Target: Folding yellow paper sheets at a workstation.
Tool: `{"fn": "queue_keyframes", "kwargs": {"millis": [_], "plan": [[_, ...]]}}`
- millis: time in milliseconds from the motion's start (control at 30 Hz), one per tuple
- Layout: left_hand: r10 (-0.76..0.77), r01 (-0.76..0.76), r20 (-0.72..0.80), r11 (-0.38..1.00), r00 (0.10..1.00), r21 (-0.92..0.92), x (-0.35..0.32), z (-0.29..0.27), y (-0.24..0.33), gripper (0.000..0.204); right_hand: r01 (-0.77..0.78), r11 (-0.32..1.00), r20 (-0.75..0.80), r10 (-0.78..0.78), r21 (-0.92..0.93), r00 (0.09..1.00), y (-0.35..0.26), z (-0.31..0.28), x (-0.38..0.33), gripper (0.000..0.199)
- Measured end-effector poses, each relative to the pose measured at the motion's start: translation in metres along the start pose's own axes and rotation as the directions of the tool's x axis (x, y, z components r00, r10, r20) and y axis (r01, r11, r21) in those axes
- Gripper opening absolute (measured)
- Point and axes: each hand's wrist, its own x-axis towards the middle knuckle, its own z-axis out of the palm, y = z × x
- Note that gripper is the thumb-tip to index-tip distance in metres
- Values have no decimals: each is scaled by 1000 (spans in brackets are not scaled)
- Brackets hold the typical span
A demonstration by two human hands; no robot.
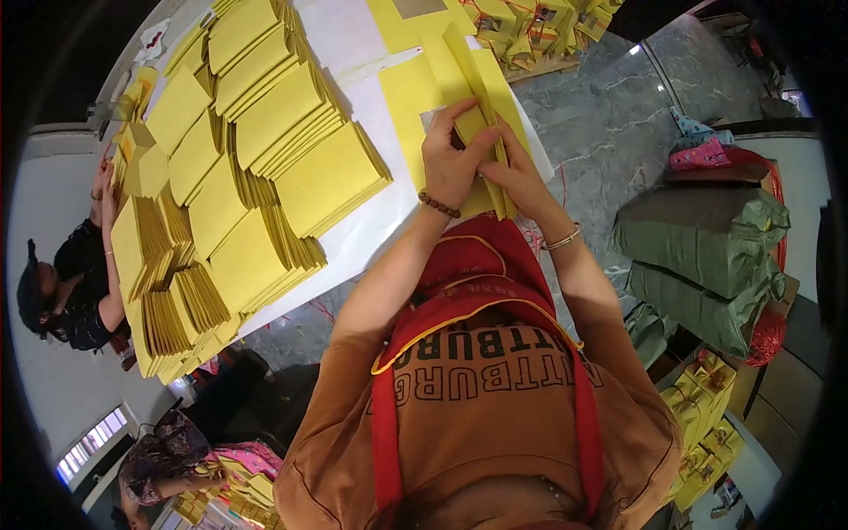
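My left hand (449, 157) is closed on a folded yellow paper piece (461, 75), its thumb pressing on the long fold. Against the right side of the same piece, my right hand (519, 179) is closed too, thumb and fingers pinching the edge near the table's front. The piece stands partly raised in narrow layers. Under it lies a flat yellow sheet (400, 99) with a greyish window, partly hidden by my left hand. A second windowed yellow sheet (389, 25) lies farther back.
Overlapping stacks of folded yellow paper (265, 115) cover the left of the white table (353, 231). Yellow bags with red cords (539, 31) are piled at the far right. Green wrapped bundles (698, 221) stand on my right. Co-workers (84, 283) are at the left.
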Motion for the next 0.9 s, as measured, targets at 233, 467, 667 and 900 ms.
{"fn": "queue_keyframes", "kwargs": {"millis": [233, 467, 667, 900], "plan": [[-60, 60, 3, 995, 998, -77, 0, -1, 0, 40, -26, 1000, 34, 26, 4, 999, -4, -2, -4, 74], [-59, 58, -24, 997, 998, -52, -3, -2, -7, 24, -100, 965, 20, 98, 244, 995, -5, -4, -3, 66], [-64, 58, -70, 994, 995, -96, -4, 0, -9, 13, -69, 983, 21, 66, 172, 998, -2, -3, -1, 64], [67, -66, -30, 998, 997, 12, 0, -1, -6, 25, -24, 998, 39, 22, 58, 999, -4, 0, -1, 71]]}}
